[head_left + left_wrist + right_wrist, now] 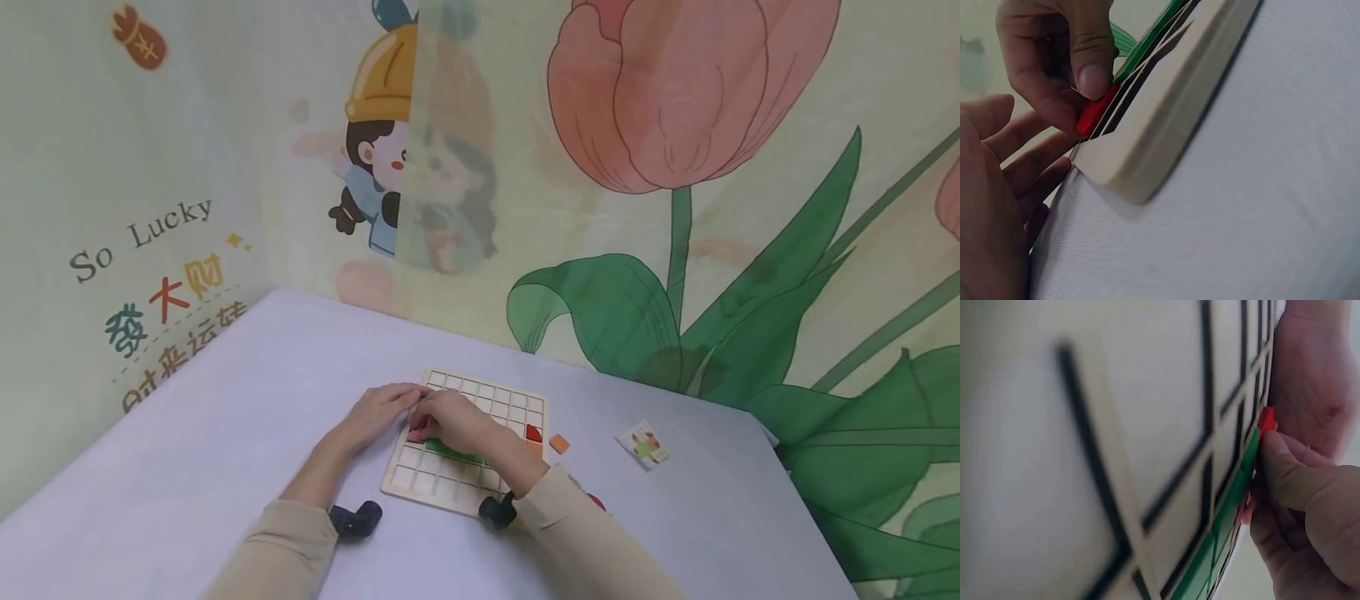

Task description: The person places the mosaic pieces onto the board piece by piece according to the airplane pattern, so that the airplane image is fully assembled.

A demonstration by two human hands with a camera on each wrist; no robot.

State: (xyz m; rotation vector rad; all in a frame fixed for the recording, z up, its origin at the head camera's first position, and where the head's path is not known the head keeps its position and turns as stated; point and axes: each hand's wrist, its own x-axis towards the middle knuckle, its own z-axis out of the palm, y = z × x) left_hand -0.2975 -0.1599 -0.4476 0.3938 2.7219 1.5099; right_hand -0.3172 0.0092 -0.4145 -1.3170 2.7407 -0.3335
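A wooden grid board (431, 497) lies on the table, with a row of green pieces (1227, 503) set across it. At the board's left edge, my right hand (456, 421) pinches a small red piece (1094, 114) between thumb and fingers, at the end of the green row. My left hand (382, 414) lies along that same edge, its fingers extended and touching the board's side close to the right fingertips. Toward the board's right side sit a red rounded piece (533, 432) and an orange piece (535, 448). My right hand and forearm hide part of the grid.
A loose orange square (559, 442) lies just right of the board. Farther right is a small printed pattern card (643, 445). Another red piece (596, 501) shows partly behind the right sleeve. Black wrist devices (356, 521) are beside both forearms. Printed curtains (465, 167) border the table.
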